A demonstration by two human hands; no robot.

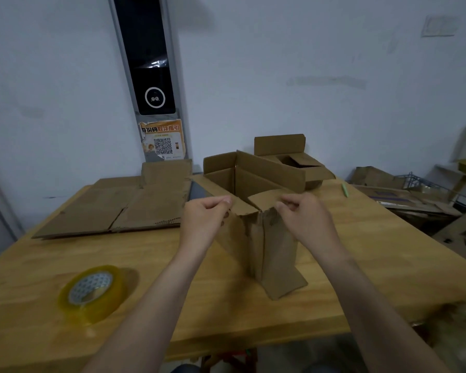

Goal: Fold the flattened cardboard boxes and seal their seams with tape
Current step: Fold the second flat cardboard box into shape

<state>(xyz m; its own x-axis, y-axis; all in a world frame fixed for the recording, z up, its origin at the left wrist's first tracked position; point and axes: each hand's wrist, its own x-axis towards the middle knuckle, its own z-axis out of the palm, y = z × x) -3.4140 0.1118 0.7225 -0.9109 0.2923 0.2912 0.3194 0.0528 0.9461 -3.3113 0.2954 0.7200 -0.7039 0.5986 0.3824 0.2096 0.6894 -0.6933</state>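
Both of your hands are on the box (269, 251), which stands in the middle of the desk (388, 238). Your left hand (203, 215) pinches the top edge on one side and your right hand (300, 212) pinches it on the other, likely so you can pull the walls apart and make it square. The tape (92, 292) sits near the front left corner, close by for the seam. Flat boxes (113, 208) lie at the back left, and another box (280, 145) stands at the back edge.
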